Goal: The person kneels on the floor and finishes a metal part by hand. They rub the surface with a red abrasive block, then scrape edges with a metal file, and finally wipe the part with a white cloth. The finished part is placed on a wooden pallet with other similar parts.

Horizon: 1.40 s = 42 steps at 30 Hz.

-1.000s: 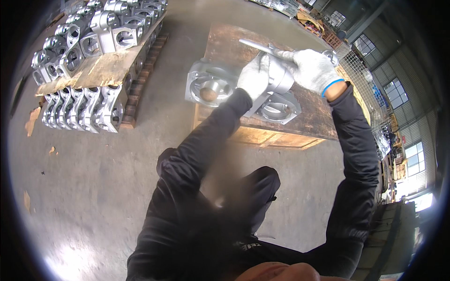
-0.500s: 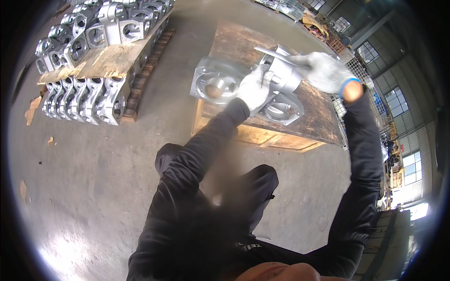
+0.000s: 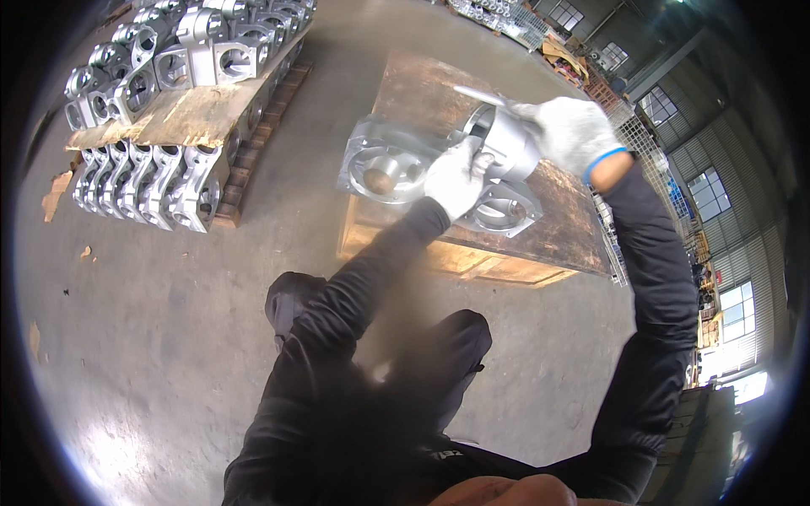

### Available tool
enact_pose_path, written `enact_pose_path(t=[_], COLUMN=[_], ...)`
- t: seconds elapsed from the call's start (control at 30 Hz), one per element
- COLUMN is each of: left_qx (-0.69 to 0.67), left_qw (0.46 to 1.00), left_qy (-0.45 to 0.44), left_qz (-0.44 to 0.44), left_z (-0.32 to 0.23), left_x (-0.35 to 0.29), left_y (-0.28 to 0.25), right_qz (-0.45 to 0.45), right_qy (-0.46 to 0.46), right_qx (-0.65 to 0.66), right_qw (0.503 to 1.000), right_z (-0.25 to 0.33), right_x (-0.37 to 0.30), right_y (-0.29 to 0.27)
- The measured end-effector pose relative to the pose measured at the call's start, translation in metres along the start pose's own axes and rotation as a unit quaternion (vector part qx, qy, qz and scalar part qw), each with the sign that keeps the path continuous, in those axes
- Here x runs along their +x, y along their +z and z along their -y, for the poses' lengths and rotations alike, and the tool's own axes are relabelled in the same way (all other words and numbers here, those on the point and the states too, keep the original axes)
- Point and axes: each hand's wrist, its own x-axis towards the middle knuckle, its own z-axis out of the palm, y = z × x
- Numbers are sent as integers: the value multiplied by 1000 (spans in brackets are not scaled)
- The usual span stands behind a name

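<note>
A silver metal casting (image 3: 511, 153) with a round, ring-like upper part and a flanged lower part (image 3: 506, 211) rests on a wooden crate (image 3: 422, 88). My left hand (image 3: 456, 179), in a white glove, is closed on the casting's near left side, thumb uppermost. My right hand (image 3: 579, 137), gloved with a blue cuff edge, is wrapped round a slim, pale, bar-like tool (image 3: 481, 95). It may be a file, but blur hides its surface. The tool lies across the far upper rim of the ring. Left of my left hand sits another casting (image 3: 380, 173) with a wide round bore.
A pallet (image 3: 240, 181) at the far left carries layers of similar castings (image 3: 152, 181), with a brown board (image 3: 173, 118) between layers. Wire mesh cages (image 3: 645, 139) stand beyond the crate to the right. Cardboard scraps (image 3: 59, 194) lie on the concrete floor.
My right hand and the tool have shifted slightly left along the ring's rim. My left hand keeps its grip on the casting. The whole view has tilted a little.
</note>
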Motion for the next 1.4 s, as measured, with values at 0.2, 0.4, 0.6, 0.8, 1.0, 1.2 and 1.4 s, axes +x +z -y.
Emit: enact_pose_path(t=[0.2, 0.4, 0.6, 0.8, 1.0, 1.2, 1.4], left_qx=[-4, 18, 75, 17, 137, 122, 131], left_qw=[1000, 998, 979, 955, 941, 947, 942], left_qy=[8, 10, 191, -23, 67, 81, 105], left_qz=[-14, 63, -5, 295, 302, 287, 291], left_z=[-8, -35, -53, -54, -59, -58, -51], left_x=[-12, -19, 75, 127, 144, 134, 140], left_y=[15, -11, -59, -31, -41, -43, -50], right_qz=[42, 144, 45, -46, -60, -1, -54], right_qy=[-34, 12, -7, 24, 1, 39, -50], right_qx=[94, 129, 204, 125, 143, 116, 56], right_qw=[994, 981, 978, 991, 988, 992, 996], right_z=[-9, -13, -26, -1, 11, 15, 18], right_x=[4, -14, -57, -86, -89, -109, -106], right_y=[-1, -6, 17, 3, 5, 13, 16])
